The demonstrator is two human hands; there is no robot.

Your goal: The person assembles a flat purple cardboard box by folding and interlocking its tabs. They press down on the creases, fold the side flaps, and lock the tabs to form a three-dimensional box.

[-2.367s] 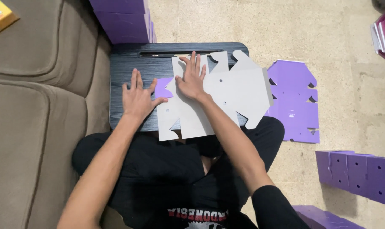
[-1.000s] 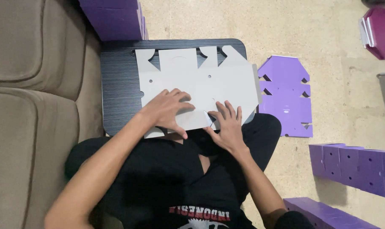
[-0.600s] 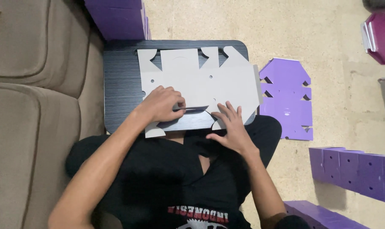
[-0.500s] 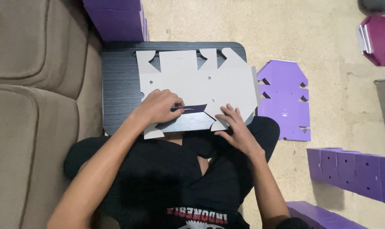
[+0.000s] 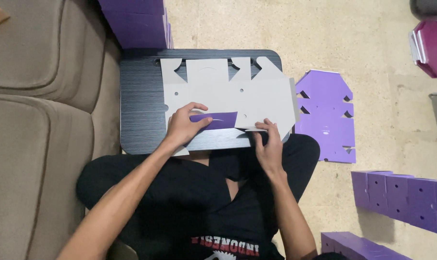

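Going L to R: beige sofa cushions fill the left third of the frame; a stack of purple boxes sits top centre-left. Centre: black lap board across the person's legs, w/ a flat die-cut card blank lying on it, grey side up, notched tabs along its top edge, a few small holes. Step in hand, by my read: folding the blank's near-edge flap up and over. The flap already shows its purple face, lying back on the grey panel at lower centre. Left hand is curled, fingers pinching and pressing the flap's left end, thumb on top. Right hand is mostly flat, fingers spread, pressing the blank's lower right corner to the board; grips nothing. Next move prob. calls for running fingers along the crease so it sets straight, w/ the right hand keeping the sheet from sliding. Right of board: another flat purple blank on the tan floor; a magenta box upper right; a row of folded purple boxes lower right.
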